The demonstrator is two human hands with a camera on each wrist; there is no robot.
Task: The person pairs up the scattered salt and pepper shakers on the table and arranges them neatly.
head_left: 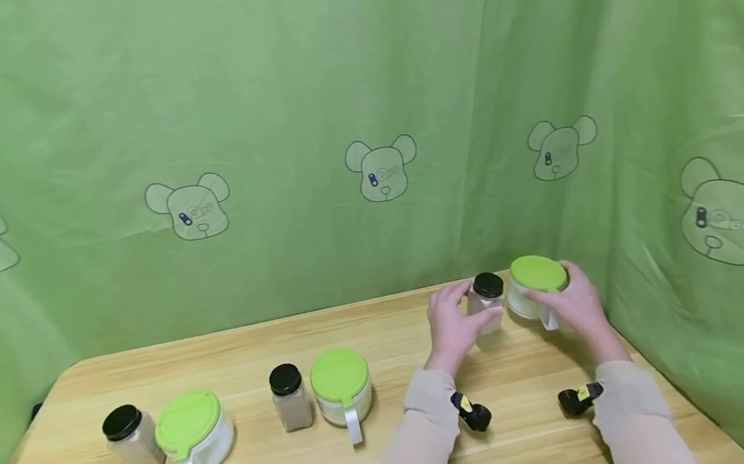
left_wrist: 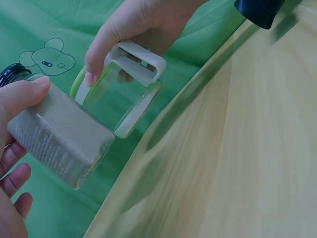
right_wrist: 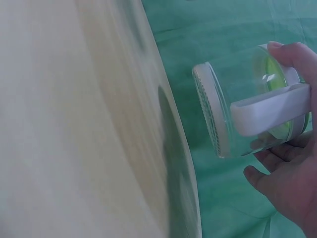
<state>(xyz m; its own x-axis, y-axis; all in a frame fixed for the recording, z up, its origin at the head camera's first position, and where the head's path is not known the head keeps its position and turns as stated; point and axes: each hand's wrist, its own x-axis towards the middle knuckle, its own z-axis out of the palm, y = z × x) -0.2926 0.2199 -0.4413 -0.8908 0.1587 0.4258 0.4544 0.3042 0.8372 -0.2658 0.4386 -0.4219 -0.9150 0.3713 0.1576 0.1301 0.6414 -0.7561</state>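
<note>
In the head view my left hand grips a square clear jar with a black lid and pale, greyish contents. The left wrist view shows the thumb on the upper side of this jar, with printed text on its wall. My right hand holds a round clear pot by its upper part, around the green lid. A white handle sticks out from the pot in the right wrist view, and a white layer lies at its base. Both items appear raised off the table, side by side.
On the wooden table, another black-lidded jar stands beside a green-lidded pot near the middle. A similar jar and pot stand at the left. A green curtain hangs behind and at the sides.
</note>
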